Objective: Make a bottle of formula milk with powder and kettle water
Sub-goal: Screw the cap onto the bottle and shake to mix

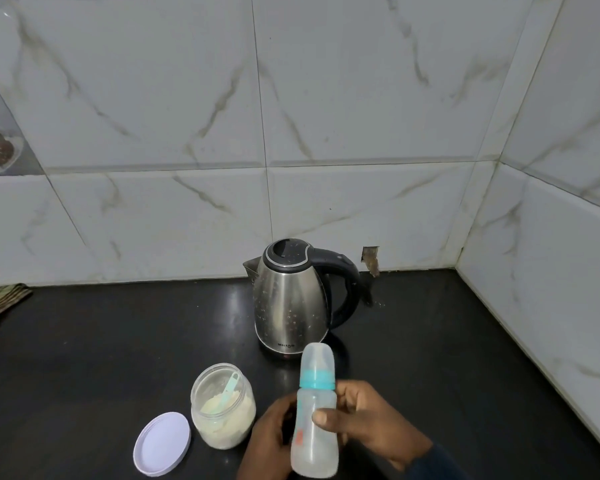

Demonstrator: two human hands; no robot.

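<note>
A translucent baby bottle point(315, 410) with a teal collar and a clear cap stands upright, held above the black counter point(101, 358). My right hand point(368, 420) grips its body, thumb across the front. My left hand point(271, 441) curls round its left side. An open clear jar of cream powder point(222, 410) with a pale teal scoop inside stands just left of the hands. Its white lid point(162, 444) lies flat to the jar's left. A steel kettle point(291, 306) with a black handle and shut lid stands behind the bottle.
Marble-look tiled walls close the counter at the back and on the right, forming a corner. A folded striped cloth point(0, 299) lies at the far left edge. A small chipped hole point(370, 258) shows in the wall tile behind the kettle.
</note>
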